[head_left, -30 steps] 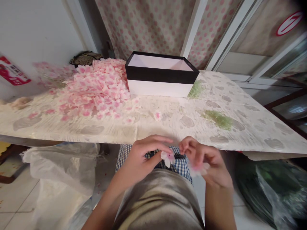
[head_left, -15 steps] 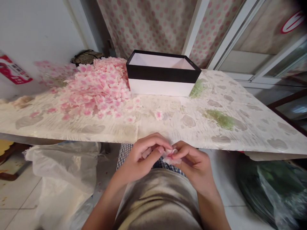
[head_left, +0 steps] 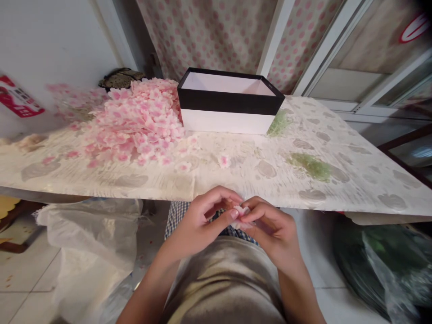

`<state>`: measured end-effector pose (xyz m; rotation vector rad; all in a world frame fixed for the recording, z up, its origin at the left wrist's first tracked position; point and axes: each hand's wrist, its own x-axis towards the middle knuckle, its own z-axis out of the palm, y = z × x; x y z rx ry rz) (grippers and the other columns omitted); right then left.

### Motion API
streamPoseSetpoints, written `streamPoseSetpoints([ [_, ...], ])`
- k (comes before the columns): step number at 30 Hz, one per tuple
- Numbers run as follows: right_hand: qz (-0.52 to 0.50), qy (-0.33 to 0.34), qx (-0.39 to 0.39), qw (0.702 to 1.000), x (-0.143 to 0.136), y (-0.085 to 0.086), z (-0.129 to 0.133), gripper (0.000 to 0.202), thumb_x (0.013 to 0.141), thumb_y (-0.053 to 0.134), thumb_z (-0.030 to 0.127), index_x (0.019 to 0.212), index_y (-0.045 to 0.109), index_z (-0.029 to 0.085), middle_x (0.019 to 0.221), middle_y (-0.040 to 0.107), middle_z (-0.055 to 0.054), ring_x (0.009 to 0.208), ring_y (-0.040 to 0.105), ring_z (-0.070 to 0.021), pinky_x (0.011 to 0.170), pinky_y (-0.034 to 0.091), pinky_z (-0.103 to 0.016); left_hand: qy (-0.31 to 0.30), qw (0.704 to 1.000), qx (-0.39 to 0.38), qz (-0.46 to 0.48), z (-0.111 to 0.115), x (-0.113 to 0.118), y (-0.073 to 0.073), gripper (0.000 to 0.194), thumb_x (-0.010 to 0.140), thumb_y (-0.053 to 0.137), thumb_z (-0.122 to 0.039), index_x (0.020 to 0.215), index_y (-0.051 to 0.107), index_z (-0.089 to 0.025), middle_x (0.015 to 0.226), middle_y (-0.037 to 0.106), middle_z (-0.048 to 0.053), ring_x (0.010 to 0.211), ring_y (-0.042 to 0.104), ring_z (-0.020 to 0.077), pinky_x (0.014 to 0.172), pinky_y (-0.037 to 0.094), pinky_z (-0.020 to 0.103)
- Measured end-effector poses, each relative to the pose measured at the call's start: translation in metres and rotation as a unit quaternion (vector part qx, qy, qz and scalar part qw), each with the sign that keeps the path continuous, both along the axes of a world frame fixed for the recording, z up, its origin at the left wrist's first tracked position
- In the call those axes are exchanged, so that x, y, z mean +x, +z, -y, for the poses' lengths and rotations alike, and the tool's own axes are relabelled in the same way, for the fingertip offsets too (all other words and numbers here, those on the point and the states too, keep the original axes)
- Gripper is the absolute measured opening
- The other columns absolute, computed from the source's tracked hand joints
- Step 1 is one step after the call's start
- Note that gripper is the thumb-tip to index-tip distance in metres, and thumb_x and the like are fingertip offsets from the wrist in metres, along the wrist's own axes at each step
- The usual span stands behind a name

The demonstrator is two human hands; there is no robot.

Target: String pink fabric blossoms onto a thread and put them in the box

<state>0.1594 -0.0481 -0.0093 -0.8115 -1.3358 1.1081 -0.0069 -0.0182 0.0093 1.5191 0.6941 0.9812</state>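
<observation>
Just in front of the table edge, above my lap, my left hand [head_left: 205, 221] and my right hand [head_left: 272, 225] meet at the fingertips. Between them is a small pale pink artificial flower [head_left: 241, 210], pinched by both hands and partly covered by fingers. The left thumb presses on its near side, and the right thumb and index finger grip its right side. A single pink and white flower [head_left: 224, 161] lies on the table beyond my hands. Farther left rises a large heap of pink artificial flowers [head_left: 141, 121].
A black and white box [head_left: 229, 121], open at the top, stands at the back of the patterned tablecloth [head_left: 222, 182]. Green stem-like bits [head_left: 308, 166] lie to the right. A white plastic bag [head_left: 91, 247] hangs below the left edge; a dark green bundle [head_left: 364, 265] is at lower right.
My left thumb has moved right and up onto the flower, which is turned and more covered by fingers. Both hands stay in nearly the same place.
</observation>
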Motion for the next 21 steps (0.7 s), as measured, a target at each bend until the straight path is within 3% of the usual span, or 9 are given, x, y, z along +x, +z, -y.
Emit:
streamPoseSetpoints([
  [14, 0.04, -0.042, 0.022, 0.998, -0.004, -0.007, 0.006, 0.017, 0.086, 0.057, 0.008, 0.085, 0.058, 0.024, 0.089, 0.059, 0.0, 0.084, 0.059, -0.0139, 0.073, 0.046, -0.028, 0.016, 0.997, 0.069, -0.028, 0.002, 0.004, -0.002, 0.012, 0.091, 0.055, -0.017, 0.102, 0.06, -0.02, 0.089, 0.062, 0.002, 0.082, 0.06, 0.0123, 0.073, 0.047, 0.023],
  [18, 0.068, -0.057, -0.006, 0.996, -0.001, -0.009, 0.001, 0.022, 0.088, 0.055, 0.01, 0.101, 0.054, 0.028, 0.088, 0.058, 0.001, 0.08, 0.058, -0.0129, 0.069, 0.046, -0.025, 0.02, 0.991, 0.122, -0.056, 0.002, 0.005, -0.002, 0.013, 0.092, 0.054, -0.016, 0.102, 0.06, -0.02, 0.092, 0.064, 0.003, 0.083, 0.061, 0.0129, 0.075, 0.048, 0.024],
  [21, 0.123, -0.079, 0.013, 0.989, 0.008, -0.01, -0.005, 0.011, 0.089, 0.055, 0.014, 0.093, 0.059, 0.024, 0.084, 0.058, 0.0, 0.077, 0.057, -0.0137, 0.067, 0.045, -0.026, 0.09, 0.972, 0.185, -0.114, -0.012, 0.005, -0.004, 0.012, 0.091, 0.052, -0.014, 0.098, 0.061, -0.019, 0.089, 0.064, 0.002, 0.082, 0.061, 0.0131, 0.074, 0.047, 0.024],
])
